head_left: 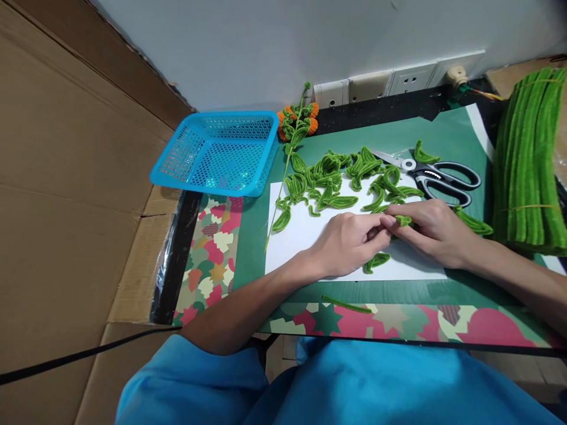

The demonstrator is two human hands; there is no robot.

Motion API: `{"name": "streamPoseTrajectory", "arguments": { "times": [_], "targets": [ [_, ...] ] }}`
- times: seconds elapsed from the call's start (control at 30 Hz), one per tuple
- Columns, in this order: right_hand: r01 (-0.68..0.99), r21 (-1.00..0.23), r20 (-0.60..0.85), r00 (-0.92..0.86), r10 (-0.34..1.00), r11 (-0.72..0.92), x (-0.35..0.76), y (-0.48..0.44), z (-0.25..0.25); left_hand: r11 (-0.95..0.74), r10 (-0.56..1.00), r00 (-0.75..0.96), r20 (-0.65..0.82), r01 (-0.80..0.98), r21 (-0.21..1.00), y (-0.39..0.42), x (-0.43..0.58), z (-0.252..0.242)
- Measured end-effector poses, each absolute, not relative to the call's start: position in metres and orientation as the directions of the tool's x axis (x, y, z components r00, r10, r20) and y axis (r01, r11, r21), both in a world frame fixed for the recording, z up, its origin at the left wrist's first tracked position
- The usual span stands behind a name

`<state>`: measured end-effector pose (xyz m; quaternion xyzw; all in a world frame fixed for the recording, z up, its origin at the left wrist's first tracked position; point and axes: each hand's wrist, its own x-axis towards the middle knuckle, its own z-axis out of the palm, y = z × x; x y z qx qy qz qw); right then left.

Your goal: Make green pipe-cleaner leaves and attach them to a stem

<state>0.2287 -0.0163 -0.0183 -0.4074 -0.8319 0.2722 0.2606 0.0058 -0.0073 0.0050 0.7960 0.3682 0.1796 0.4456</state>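
Both hands meet over a white sheet (305, 236) on the table. My left hand (348, 242) is closed, its fingers pinched on a green pipe-cleaner leaf (376, 260) whose tip sticks out below the hand. My right hand (429, 227) is closed too, pinching the other end of the green pipe cleaner (403, 220) between thumb and fingers. Just beyond the hands lies a pile of bent green leaves (345, 180). A finished stem with orange flowers (295, 127) lies at the left of the pile.
Black-handled scissors (436, 176) lie at the right of the pile. A thick bundle of straight green pipe cleaners (529, 159) fills the right edge. An empty blue mesh basket (219, 153) sits at the back left. Cardboard (66, 177) stands on the left. One loose green piece (345, 304) lies near the front.
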Motion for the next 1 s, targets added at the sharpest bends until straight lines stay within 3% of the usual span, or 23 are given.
{"name": "streamPoseTrajectory", "arguments": {
  "times": [1.0],
  "targets": [
    [0.536, -0.657, 0.224, -0.533, 0.816, 0.53, 0.2332, -0.0172, -0.0181, -0.365, 0.739, 0.673, -0.022, 0.428, 0.827, -0.0074, 0.0076, 0.0019]
  ]
}}
